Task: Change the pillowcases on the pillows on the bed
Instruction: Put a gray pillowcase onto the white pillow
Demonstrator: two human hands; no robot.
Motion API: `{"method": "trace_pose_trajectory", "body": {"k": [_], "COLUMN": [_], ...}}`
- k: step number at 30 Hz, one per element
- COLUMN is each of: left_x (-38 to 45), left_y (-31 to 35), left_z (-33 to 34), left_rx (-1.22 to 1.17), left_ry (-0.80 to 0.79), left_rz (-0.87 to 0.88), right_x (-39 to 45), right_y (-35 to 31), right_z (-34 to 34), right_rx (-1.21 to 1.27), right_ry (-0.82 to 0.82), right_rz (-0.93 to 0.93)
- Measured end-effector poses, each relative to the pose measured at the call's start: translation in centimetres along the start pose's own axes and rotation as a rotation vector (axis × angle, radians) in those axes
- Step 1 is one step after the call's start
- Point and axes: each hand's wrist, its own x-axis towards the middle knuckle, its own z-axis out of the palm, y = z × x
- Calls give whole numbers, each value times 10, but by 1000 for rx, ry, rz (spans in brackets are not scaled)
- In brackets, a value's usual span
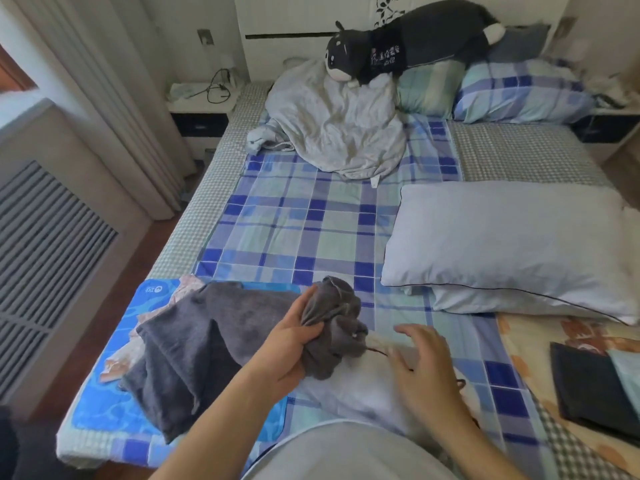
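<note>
My left hand (294,337) grips the bunched grey pillowcase (214,341) near the bed's (311,223) foot edge; my right hand (426,368) hovers with fingers spread over a white pillow (363,386).

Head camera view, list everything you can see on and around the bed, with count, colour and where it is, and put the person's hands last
grey pillowcase: one, dark grey, bunched at the near left of the bed.
bare pillow: one, white, near edge, partly under the grey pillowcase.
white pillows: two stacked, right of the bed.
plaid pillows: two, blue-green, at the headboard.
plush toy: one, dark grey, lying over the plaid pillows.
blanket: one, pale grey, crumpled near the head.
plaid sheet: one, blue, mid-bed.
blue mat: one, near left corner.
nightstand: one, white, left of the bed.
left hand: grips the grey pillowcase.
right hand: open, over the bare pillow.
</note>
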Motion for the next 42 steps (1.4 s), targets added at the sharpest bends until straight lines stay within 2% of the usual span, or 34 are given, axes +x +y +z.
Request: {"method": "trace_pose_trajectory", "body": {"k": [1, 3, 4, 7, 10, 11, 13, 14, 15, 19, 21, 24, 26, 27, 28, 29, 31, 33, 35, 36, 39, 40, 42], "left_x": [0, 1, 1, 2, 0, -2, -5, -6, -6, 0, 2, -3, -7, -9, -9, -10, -11, -10, -9, -7, -4, -3, 1], "left_y": [-3, -5, -5, -7, -6, -3, 2, 3, 5, 17, 30, 38, 30, 23, 14, 8, 3, 4, 5, 4, 3, 4, 5], "left_z": [0, -3, -5, -4, 0, 0, 0, 0, 2, 6, 8, 14, 13, 12, 11, 9, 9, 4, -3, -6, -6, -5, -3], "left_rx": [-1, -30, -44, -68, -218, -249, -194, -105, 5, 457, 790, 1328, 1487, 1485, 1385, 1154, 460, -43, -209, -232, -227, -226, -239], "left_ry": [6, 31, 48, 99, 138, 128, 91, 66, 41, -22, 23, 139, 237, 259, 264, 264, 246, 210, 183, 173, 166, 167, 192], "left_rz": [-1, 12, 24, 47, 25, 11, -18, -30, -39, -53, -22, 108, 215, 241, 247, 241, 153, 26, -44, -55, -23, -13, -5], "right_x": [3, 11, 14, 13, 8, 8, 17, 25, 34, 65, 77, 88, 92, 94, 97, 99, 101, 101, 97, 93, 68, 59, 43], "right_y": [-17, -40, -45, -44, -37, -36, -43, -44, -46, -48, -51, -59, -71, -77, -83, -89, -96, -95, -90, -86, -82, -81, -76], "right_z": [2, 10, 14, 24, 31, 31, 26, 24, 22, 22, 24, 26, 27, 28, 29, 30, 34, 41, 48, 49, 37, 33, 31], "right_rx": [81, 91, 55, -39, -78, -35, 219, 320, 331, -89, -117, -72, 128, 212, 257, 259, 249, 232, 187, 161, 308, 354, 275], "right_ry": [-89, -238, -256, -146, -310, -355, -278, -224, -210, -415, -513, -504, -475, -476, -491, -514, -546, -557, -546, -475, -98, -87, -203], "right_rz": [-118, -209, -199, -260, -495, -485, -222, -102, -80, -436, -475, -306, -111, -32, 15, 33, 42, 55, 17, -14, -119, -178, -270]}}
